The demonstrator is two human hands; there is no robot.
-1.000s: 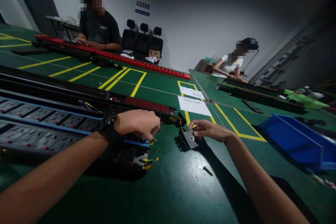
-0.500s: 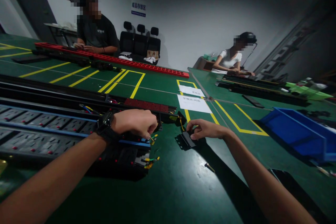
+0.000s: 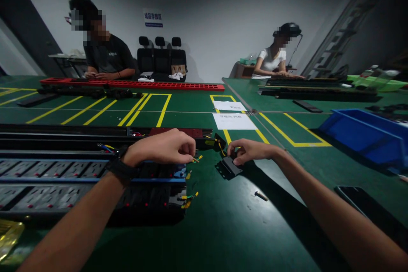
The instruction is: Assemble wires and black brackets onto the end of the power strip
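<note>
My left hand (image 3: 170, 148) is closed in a pinch on a thin brass-coloured piece (image 3: 196, 160), too small to name for sure. It hovers over the ends of long black socket strips (image 3: 149, 195), where short yellow-green wires (image 3: 189, 199) with yellow terminals stick out. Thumb and fingers of my right hand (image 3: 247, 151) grip a black end plate (image 3: 230, 166) with holes along its edge, held close to the tabletop. A yellow wire (image 3: 221, 148) runs just behind that plate. A small screw (image 3: 261, 196) lies on the green table nearer me.
To the right stands a blue bin (image 3: 360, 140), with a dark flat phone-like object (image 3: 353, 197) in front of it. White paper sheets (image 3: 236, 121) lie ahead. Across the table are a long red frame (image 3: 143, 84) and two people at work.
The view has levelled and shifted slightly. My left hand has moved a little right and away from the wire ends with the thin piece. My right hand keeps its grip on the end plate.
</note>
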